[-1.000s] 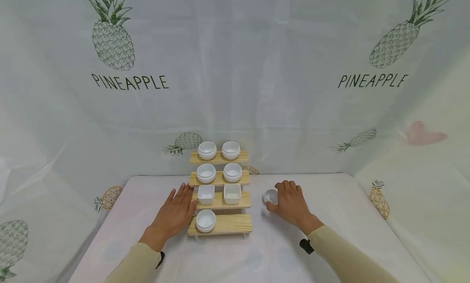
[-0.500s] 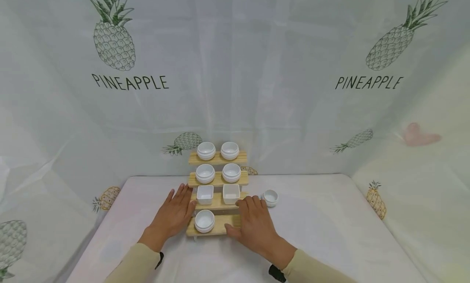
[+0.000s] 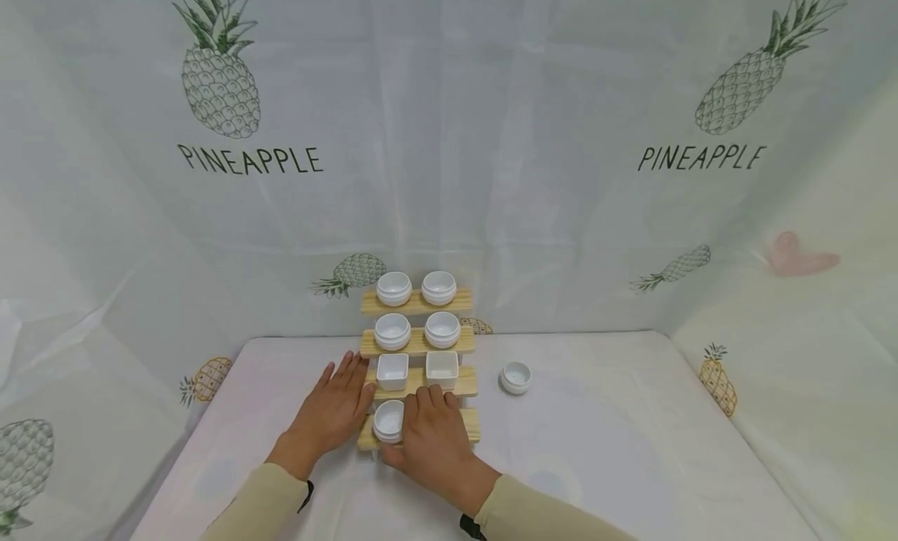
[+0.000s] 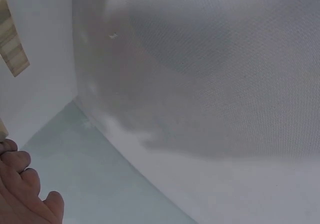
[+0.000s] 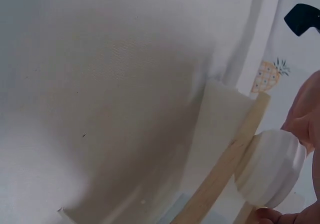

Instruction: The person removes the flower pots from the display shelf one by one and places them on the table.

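Note:
A tiered wooden stand (image 3: 466,426) carries small white bowls in pairs on its upper tiers. On its lowest tier sits a round white bowl (image 3: 389,422) toward the left. My right hand (image 3: 438,440) reaches over that tier and holds this bowl, covering its right side. In the right wrist view the bowl (image 5: 271,169) still rests at the wooden board, between fingers and thumb. My left hand (image 3: 328,412) lies with straight fingers along the stand's left side, touching it. Only curled-looking fingertips of the left hand (image 4: 25,189) show in the left wrist view.
One round white bowl (image 3: 516,377) stands alone on the white-covered table (image 3: 596,416), right of the stand. Two square bowls (image 3: 442,369) sit on the tier just above the lowest. A pineapple-printed cloth (image 3: 491,175) hangs behind.
My right hand has left the lone bowl on the table and moved left to the lowest tier's bowl. The left hand stays in place.

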Demonstrator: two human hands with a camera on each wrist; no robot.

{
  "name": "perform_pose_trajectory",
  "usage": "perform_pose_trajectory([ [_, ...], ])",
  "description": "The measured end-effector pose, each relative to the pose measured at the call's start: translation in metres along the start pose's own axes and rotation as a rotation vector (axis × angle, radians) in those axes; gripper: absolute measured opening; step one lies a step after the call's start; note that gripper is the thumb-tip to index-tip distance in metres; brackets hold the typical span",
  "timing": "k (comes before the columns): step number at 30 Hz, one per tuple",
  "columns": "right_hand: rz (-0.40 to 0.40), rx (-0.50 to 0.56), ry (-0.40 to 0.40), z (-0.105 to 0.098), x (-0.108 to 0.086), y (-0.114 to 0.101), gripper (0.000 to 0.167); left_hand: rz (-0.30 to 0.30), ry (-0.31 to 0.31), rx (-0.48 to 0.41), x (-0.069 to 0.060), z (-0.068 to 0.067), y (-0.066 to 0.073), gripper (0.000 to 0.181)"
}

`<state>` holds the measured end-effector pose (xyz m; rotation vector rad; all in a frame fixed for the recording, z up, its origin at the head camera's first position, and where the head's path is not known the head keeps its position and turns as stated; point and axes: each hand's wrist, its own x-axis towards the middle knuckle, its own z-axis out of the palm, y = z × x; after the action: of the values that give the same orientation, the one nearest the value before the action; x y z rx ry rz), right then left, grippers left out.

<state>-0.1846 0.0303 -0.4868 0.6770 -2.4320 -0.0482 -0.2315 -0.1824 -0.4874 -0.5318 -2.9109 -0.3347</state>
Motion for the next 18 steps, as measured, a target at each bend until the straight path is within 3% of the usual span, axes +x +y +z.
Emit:
perform_pose_trajectory([
  [9,0.018,0.005,-0.003,0.007,0.000,-0.003,0.065,-0.017,-0.074,0.023,0.001,-0.002,0.002,0.066],
  [14,0.027,0.051,-0.051,0.000,-0.001,-0.001,0.064,-0.008,-0.035,0.014,0.000,0.002,-0.001,0.068],
  [18,0.017,0.093,-0.040,-0.009,-0.006,0.008,0.060,-0.007,-0.014,0.013,-0.001,0.004,-0.003,0.071],
])
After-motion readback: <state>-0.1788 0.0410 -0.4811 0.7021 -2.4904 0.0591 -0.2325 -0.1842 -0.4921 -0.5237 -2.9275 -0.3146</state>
